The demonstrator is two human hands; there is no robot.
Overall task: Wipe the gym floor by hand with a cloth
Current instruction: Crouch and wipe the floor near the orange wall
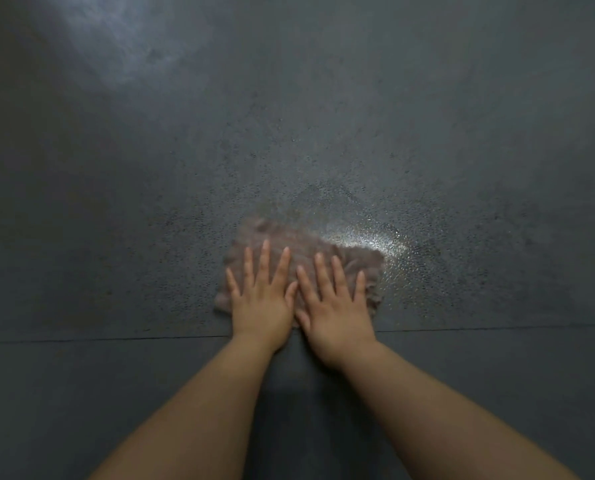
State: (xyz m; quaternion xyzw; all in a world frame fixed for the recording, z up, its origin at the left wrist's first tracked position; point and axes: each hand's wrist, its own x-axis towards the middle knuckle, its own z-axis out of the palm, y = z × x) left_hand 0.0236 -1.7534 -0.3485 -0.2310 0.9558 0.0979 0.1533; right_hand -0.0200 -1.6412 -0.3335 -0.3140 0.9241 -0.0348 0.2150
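We press our left hand (259, 306) and right hand (336, 311) flat, fingers straight and spread, on the brownish cloth (299, 258) lying on the dark gym floor (323, 116), where only a wet patch (375, 237) glistens just beyond it, so we judge most wiping remains.

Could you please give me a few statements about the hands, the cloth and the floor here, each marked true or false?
1. Both hands press flat on the cloth. True.
2. The left hand is curled into a fist. False: its fingers are straight and spread.
3. The right hand lies beside the left, thumbs close together. True.
4. The cloth hangs in the air. False: it lies on the dark floor.
5. A shiny patch shows beyond the cloth's right side. True.
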